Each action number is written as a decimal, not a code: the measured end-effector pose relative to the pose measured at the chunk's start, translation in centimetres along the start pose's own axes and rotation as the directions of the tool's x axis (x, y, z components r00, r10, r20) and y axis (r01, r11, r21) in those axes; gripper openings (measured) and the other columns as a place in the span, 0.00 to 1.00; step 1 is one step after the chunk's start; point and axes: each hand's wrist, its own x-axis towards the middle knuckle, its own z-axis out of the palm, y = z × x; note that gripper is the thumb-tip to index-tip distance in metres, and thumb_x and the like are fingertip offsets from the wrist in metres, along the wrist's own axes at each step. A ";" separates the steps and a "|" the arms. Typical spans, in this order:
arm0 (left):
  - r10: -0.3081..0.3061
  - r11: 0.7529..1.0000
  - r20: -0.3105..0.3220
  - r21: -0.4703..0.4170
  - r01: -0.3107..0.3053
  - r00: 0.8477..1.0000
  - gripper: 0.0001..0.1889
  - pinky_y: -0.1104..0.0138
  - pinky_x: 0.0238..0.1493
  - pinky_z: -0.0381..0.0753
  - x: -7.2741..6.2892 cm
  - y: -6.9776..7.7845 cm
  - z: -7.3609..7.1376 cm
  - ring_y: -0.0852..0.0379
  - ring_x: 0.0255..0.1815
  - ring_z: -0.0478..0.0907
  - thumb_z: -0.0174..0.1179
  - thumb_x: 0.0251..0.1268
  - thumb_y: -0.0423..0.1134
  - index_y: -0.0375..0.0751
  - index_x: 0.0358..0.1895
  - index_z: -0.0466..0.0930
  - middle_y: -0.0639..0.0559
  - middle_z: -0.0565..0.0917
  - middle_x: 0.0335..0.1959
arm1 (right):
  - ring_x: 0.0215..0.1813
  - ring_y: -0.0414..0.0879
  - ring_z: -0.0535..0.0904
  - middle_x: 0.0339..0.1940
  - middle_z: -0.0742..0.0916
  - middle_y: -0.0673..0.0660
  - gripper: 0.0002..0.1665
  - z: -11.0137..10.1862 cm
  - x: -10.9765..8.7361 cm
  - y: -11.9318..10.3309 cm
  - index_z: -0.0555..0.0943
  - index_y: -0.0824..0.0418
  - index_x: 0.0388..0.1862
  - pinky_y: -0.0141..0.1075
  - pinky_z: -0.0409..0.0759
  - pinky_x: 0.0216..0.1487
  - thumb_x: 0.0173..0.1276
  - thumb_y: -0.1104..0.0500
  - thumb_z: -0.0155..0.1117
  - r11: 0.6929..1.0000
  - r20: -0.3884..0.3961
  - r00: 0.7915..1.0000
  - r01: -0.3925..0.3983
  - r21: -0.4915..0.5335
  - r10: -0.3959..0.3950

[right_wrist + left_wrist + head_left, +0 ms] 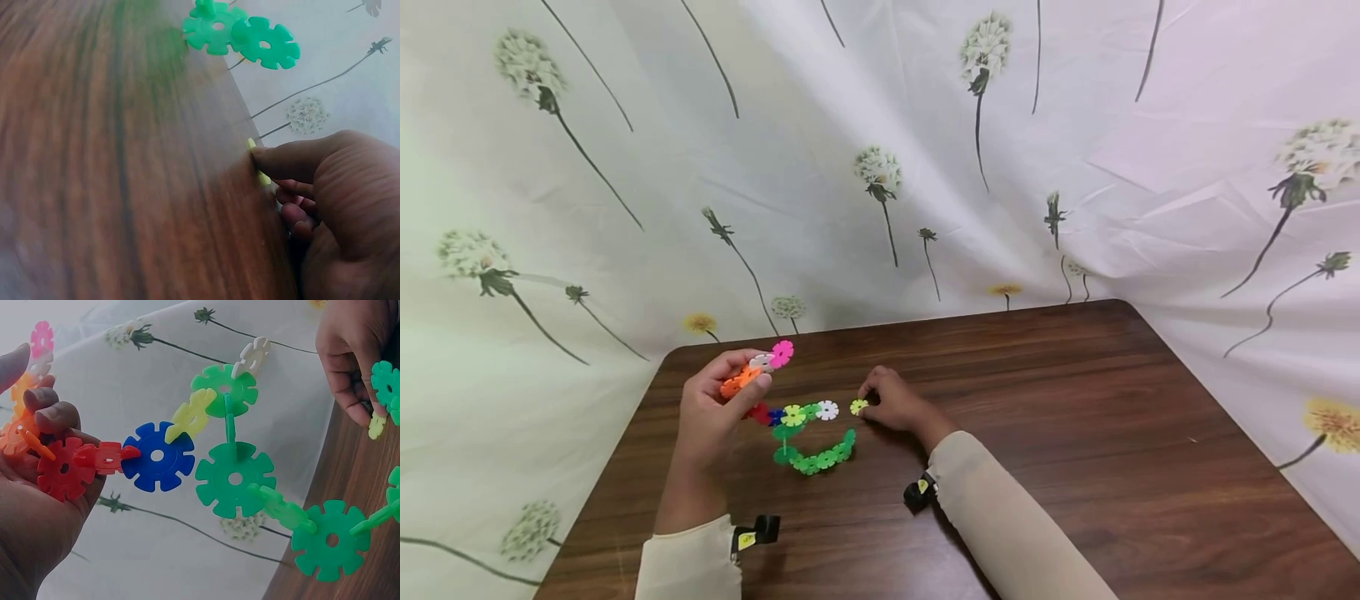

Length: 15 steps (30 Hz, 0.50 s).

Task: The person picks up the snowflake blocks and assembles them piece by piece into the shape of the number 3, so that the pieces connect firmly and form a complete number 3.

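My left hand [703, 417] holds a chain of interlocked plastic flower discs by its orange discs [741, 382]. A pink disc [782, 350] and a white one stick out above the fingers. Below the hand, red discs [53, 467] lead to a blue disc [139, 467], then yellow and green ones. The chain forks there: one short end carries a white disc [253, 355], while a curved run of green discs [826, 461] hangs lower. To the right, my right hand [897, 403] pinches a single yellow disc [856, 412] between thumb and fingers, apart from the white disc.
A dark brown wooden table [1075, 433] lies under both hands. Behind and beside it hangs a pale cloth [820, 217] printed with dandelions. Each wrist wears a small black camera on a strap, with the left camera [766, 529] close to the sleeve.
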 end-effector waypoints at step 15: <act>-0.042 0.999 -0.008 0.010 0.042 0.999 0.14 0.78 0.35 0.84 0.0 0.2 0.3 0.62 0.34 0.79 0.61 0.71 0.16 0.28 0.55 0.85 0.56 0.87 0.40 | 0.69 0.51 0.74 0.62 0.80 0.54 0.17 0.5 -1.0 -0.4 0.87 0.59 0.59 0.44 0.81 0.69 0.79 0.52 0.72 0.995 0.001 0.998 -0.065 -0.076 0.065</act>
